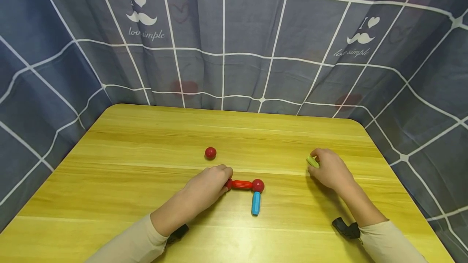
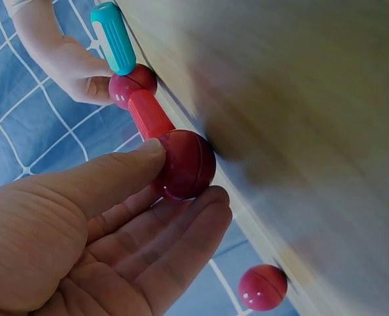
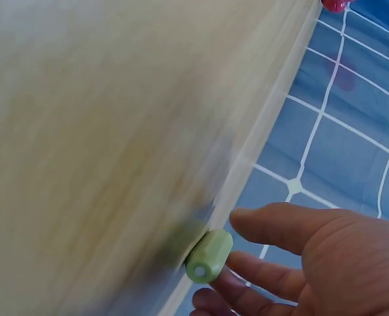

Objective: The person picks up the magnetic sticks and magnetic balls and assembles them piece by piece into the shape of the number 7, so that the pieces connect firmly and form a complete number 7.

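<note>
On the yellow table (image 1: 146, 198) lies an L-shaped piece: a red ball (image 2: 187, 164), a red rod (image 1: 241, 184), a second red ball (image 1: 258, 185) and a blue rod (image 1: 256, 203) pointing toward me. My left hand (image 1: 224, 180) pinches the end ball between thumb and fingers, plain in the left wrist view. A loose red ball (image 1: 210, 153) sits just beyond that hand. To the right, my right hand (image 1: 317, 161) curls round a short green rod (image 3: 209, 257) lying on the table, fingertips under it and thumb close above.
A blue checked cloth (image 1: 234, 52) walls the table at the back and on both sides. Black wrist straps (image 1: 343, 227) show on both forearms. The table's rounded far corners lie at the left and right back.
</note>
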{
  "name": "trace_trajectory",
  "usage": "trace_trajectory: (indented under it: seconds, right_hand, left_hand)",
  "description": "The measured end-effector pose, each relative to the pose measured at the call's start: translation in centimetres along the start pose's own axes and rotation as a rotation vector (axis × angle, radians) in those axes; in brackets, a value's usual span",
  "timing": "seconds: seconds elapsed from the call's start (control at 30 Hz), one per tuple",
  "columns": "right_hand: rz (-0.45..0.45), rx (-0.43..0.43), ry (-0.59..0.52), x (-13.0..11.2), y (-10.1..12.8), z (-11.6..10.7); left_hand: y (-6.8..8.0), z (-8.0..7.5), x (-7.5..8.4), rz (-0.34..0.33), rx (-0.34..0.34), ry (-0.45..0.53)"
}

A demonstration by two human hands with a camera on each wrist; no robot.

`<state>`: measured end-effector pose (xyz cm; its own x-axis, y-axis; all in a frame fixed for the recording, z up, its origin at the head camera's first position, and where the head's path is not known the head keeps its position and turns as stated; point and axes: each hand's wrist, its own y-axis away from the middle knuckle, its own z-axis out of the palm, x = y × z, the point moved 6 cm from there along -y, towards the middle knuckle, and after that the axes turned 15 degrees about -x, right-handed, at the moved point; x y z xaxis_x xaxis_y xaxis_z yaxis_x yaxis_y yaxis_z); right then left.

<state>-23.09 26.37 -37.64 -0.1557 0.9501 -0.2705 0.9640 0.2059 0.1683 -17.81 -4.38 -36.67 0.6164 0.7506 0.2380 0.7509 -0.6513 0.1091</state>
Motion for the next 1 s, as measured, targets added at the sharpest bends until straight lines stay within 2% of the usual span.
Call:
trace_trajectory:
  seconds: [0.43, 1.0]
  right_hand:
    - [0.094, -0.076, 0.037, 0.33, 0.36, 0.43]
    - [0.089, -0.079, 0.051, 0.07, 0.42, 0.53]
  left_hand:
    - [-0.01, 0.11, 0.04, -0.001, -0.008, -0.008]
    - [0.05, 0.1, 0.03, 0.002, 0.0, -0.014]
